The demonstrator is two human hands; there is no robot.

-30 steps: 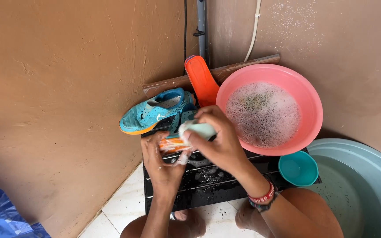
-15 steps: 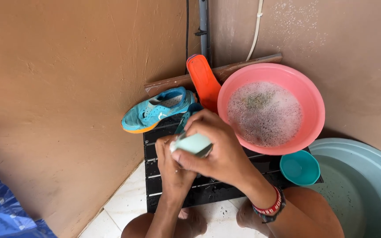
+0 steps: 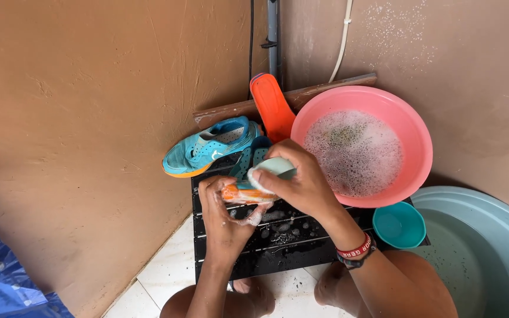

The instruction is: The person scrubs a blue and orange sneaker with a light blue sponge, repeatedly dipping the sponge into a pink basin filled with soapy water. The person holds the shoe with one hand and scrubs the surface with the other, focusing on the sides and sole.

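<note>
From the head view, much of the shoe I am washing is hidden under my hands: only its orange sole edge and a strip of teal upper show, so I cannot make out its full shape. My knees are cut off at the bottom edge, and the big tub runs off the right corner.

My left hand is clenched around the shoe from below, fingers curled over the wet orange edge, suds on them. My right hand grips a pale green soap bar, fingers wrapped tight, pressing it against the shoe.

The shoe sits above the back left part of the black crate, soapy and wet. Its mate lies just off the crate's back left corner, against the wall. The pink basin of foamy water rests at the crate's back right.
</note>
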